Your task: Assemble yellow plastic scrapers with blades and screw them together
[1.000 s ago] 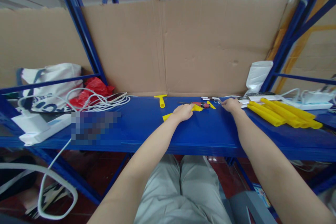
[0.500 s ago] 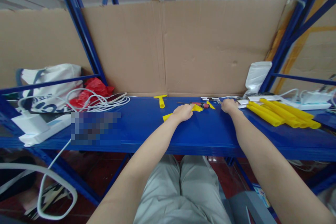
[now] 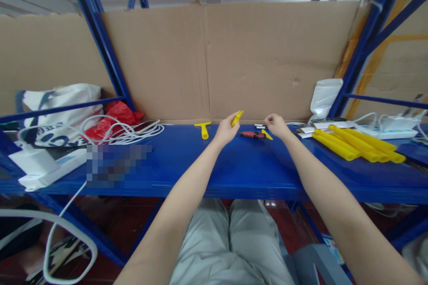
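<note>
Raised a little above the blue shelf, my left hand (image 3: 227,132) is closed round a yellow plastic piece (image 3: 237,117), whose upper end sticks out past the fingers. My right hand (image 3: 277,125) has its fingertips pinched together; whatever may be between them is too small to make out. Between the hands lies a screwdriver (image 3: 253,135) with a red and black handle. A small flat yellow piece (image 3: 267,134) rests beside its end, under the right hand. Farther left, a yellow T-shaped piece (image 3: 203,131) lies near the cardboard.
Several yellow tubes (image 3: 359,143) lie on the right, next to white packets (image 3: 306,131). White cables (image 3: 143,131), a red plastic bag (image 3: 122,115) and a power strip (image 3: 56,171) occupy the left. A cardboard wall (image 3: 160,62) closes off the back of the shelf (image 3: 234,171).
My left hand has lifted the yellow piece from the shelf and turned it more upright. My right hand has come up and to the left, closer to the left hand.
</note>
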A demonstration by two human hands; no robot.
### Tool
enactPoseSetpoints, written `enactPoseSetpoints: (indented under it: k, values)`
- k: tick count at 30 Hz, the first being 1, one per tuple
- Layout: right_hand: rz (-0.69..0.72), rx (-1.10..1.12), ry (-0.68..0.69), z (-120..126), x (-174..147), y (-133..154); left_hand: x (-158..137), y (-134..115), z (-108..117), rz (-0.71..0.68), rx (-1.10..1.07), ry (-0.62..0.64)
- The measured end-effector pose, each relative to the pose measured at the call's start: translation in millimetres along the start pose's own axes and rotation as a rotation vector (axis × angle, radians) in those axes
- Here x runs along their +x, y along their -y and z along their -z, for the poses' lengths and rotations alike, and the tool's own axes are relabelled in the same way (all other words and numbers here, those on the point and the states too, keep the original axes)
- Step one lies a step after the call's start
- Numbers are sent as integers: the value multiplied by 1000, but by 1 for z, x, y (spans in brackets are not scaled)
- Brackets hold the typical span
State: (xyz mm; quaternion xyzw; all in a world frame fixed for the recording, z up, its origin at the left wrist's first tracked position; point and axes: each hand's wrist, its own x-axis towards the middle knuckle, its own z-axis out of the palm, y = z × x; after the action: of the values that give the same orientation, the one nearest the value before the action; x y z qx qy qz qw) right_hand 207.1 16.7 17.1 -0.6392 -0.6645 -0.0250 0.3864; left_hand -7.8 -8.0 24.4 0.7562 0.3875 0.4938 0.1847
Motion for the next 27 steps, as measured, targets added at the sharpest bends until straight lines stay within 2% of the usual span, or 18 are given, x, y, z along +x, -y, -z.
enactPoseSetpoints:
  k: [3, 6, 9, 12, 15, 20, 27]
  values:
    - [30, 208, -14, -5, -1, 9, 1, -5, 0, 201, -267, -32]
    - [13, 348, 11, -9, -3, 16, -2, -8, -2, 356, -483, 11]
    - [-2, 443, 88, -10, -6, 20, -5, -9, -3, 480, -559, 115]
    - [12, 476, 161, -10, -9, 24, -9, -9, -6, 573, -534, 211]
    - [59, 452, 204, -9, -14, 31, -10, -8, -8, 607, -498, 270]
    - [117, 419, 287, -12, -19, 40, -12, -8, -8, 584, -529, 326]
    - [224, 346, 235, -19, -17, 38, -11, -4, -8, 587, -597, 352]
